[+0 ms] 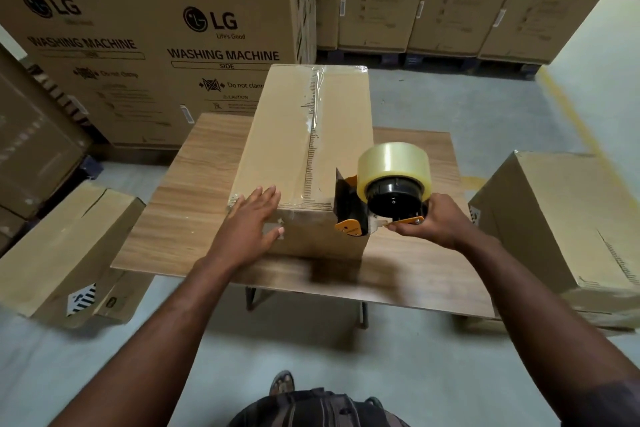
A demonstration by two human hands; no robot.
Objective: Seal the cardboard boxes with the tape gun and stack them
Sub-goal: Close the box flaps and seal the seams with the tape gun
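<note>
Two hands are at the near end of a long cardboard box (277, 149) that lies lengthwise on a wood-grain table (173, 211). The left hand (251, 224) lies flat on the box's near left corner, fingers straight and slightly spread. The right hand (440, 222) grips the handle of the tape gun (349, 215), fingers curled round it, with the gun's head against the near right top edge. Its roll of clear tape (393, 163) looks nearly full.

Clear tape (313, 114) already runs along the centre seam to the far edge. The box looks stiff, and whether it is heavy cannot be told. For stacking, a hold low on both long sides or under the end corners seems safest, since the taped top is slick.

A shorter carton (52, 253) sits on the floor just left of the table and another carton (554, 218) to the right. Both narrow the room for swinging the long box off. Beyond the table, tall LG washing machine cartons (156, 45) form a wall, with more of them further back on dark pallets (433, 61).
</note>
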